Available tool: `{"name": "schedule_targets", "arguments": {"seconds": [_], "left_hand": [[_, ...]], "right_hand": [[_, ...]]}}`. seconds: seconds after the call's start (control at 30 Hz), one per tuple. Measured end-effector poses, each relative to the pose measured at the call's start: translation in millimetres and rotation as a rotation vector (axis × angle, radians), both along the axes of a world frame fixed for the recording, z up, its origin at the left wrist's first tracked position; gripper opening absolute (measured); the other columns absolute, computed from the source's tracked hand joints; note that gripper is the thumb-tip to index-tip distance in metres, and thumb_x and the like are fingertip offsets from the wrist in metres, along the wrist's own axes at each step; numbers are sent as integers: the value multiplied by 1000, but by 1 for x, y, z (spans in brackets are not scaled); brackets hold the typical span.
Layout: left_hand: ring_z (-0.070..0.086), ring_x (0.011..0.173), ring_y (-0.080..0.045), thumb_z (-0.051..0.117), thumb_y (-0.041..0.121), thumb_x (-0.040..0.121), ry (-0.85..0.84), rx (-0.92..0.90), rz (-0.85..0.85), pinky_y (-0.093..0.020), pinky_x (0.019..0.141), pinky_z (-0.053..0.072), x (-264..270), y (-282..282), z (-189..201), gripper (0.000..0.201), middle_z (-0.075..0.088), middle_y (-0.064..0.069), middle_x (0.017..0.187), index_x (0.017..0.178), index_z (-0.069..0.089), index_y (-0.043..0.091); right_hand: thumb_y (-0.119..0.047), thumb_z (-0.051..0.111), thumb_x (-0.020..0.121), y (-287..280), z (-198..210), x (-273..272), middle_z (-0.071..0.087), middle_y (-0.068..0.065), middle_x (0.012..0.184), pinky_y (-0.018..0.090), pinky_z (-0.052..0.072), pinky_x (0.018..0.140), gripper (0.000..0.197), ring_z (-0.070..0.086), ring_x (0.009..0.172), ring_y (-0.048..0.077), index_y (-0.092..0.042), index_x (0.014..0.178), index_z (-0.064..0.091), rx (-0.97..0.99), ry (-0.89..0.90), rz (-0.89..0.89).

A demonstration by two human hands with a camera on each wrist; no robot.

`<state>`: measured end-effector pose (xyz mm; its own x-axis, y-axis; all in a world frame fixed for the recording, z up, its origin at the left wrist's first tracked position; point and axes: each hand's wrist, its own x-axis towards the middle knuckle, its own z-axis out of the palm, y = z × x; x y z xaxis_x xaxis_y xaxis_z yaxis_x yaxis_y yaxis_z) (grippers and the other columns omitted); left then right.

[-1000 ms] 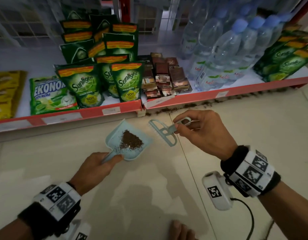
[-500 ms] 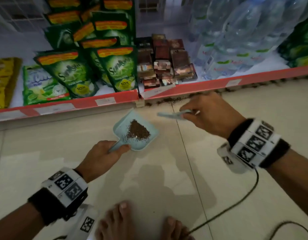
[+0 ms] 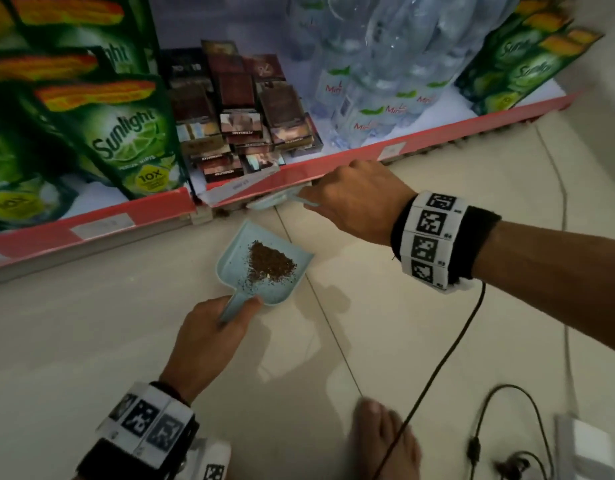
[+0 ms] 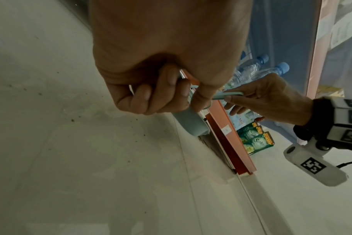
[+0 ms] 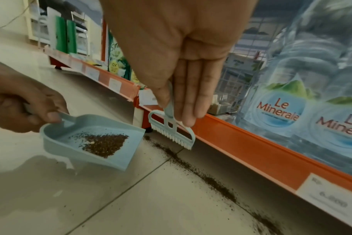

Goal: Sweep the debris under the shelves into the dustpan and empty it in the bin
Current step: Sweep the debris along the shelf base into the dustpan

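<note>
A small pale-blue dustpan (image 3: 264, 265) (image 5: 90, 143) carries a brown pile of debris (image 3: 269, 261) (image 5: 104, 145) and is lifted just off the floor. My left hand (image 3: 216, 327) (image 4: 163, 89) grips its handle. My right hand (image 3: 347, 199) (image 5: 183, 89) pinches the handle of a small pale-blue brush (image 3: 274, 202) (image 5: 171, 133), whose white bristles hang at the red shelf edge (image 3: 299, 174) (image 5: 251, 152), just above the floor. A dark line of debris (image 5: 201, 173) runs along the floor under the shelf, to the right of the brush.
The bottom shelf holds green Sunlight pouches (image 3: 126, 133), small brown packs (image 3: 236, 133) and water bottles (image 3: 385, 81) (image 5: 301, 79). A black cable (image 3: 437, 375) trails over the tiled floor by my bare foot (image 3: 382, 441). A white device (image 3: 590, 448) lies at the right.
My right hand has carried the brush from above the dustpan back to the shelf edge. The dustpan, still in my left hand, has stayed near the same floor spot.
</note>
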<state>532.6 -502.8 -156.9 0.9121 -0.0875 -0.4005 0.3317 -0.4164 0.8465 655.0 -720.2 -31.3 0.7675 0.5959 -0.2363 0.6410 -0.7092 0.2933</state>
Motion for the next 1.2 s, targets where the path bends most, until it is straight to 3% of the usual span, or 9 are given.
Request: {"name": "schedule_targets", "arguments": {"seconds": [0.17,0.23,0.3,0.47,0.57,0.67,0.87,1.03,1.2], "left_hand": [[36,42,-9,61,44,91,20,-28,99,-31,53,32,-3,-3,-4,51,40,8,43,52,38,21],[36,44,-11,61,44,91,38,-44,146,-31,53,31,-7,-4,-8,50,39,7,44,52,39,23],[35,44,-11,61,45,91,39,-48,185,-30,52,30,-10,-4,-9,50,38,6,45,53,38,22],[34,43,-9,61,46,91,33,16,272,-28,50,29,-13,-9,-13,51,38,6,45,55,35,20],[36,41,-7,60,48,90,47,67,304,-28,50,31,-13,-18,-15,51,40,6,45,55,36,19],[36,40,-6,61,45,90,94,43,398,-28,51,31,-14,-33,-15,50,40,7,43,54,37,20],[34,42,-5,61,43,92,111,46,385,-25,49,29,-43,-48,-5,52,37,8,43,49,37,27],[32,43,-7,62,41,92,78,62,410,-27,52,28,-54,-58,-1,53,35,8,42,48,36,27],[31,42,-7,62,39,92,48,66,407,-27,50,28,-49,-59,3,54,35,8,43,49,34,26]], "right_hand": [[-25,44,103,22,-5,17,71,7,106,30,41,62,29,70,88,31,-21,127,59,-79,4,132],[-20,40,101,29,-20,24,64,11,126,35,51,81,35,65,109,34,-18,135,51,-95,47,168],[-14,34,100,34,-36,29,52,18,141,49,47,99,44,51,127,40,-10,144,40,-149,42,202],[-13,27,103,32,-65,31,51,23,141,52,43,102,57,46,132,42,2,153,4,-74,36,178],[-14,45,98,24,-75,28,72,12,109,44,54,86,53,64,109,34,2,147,35,75,0,227],[-15,72,79,16,-83,30,75,1,83,31,55,66,44,72,82,26,-7,122,67,210,-98,314],[-7,41,96,20,-84,47,70,6,104,39,52,65,44,69,85,33,-12,139,47,208,151,193],[0,40,92,15,-81,44,70,11,101,41,53,71,38,69,89,34,-9,126,55,155,171,207],[-4,36,90,-32,-66,49,64,9,125,43,52,88,49,62,111,34,-17,135,49,134,163,202]]}}
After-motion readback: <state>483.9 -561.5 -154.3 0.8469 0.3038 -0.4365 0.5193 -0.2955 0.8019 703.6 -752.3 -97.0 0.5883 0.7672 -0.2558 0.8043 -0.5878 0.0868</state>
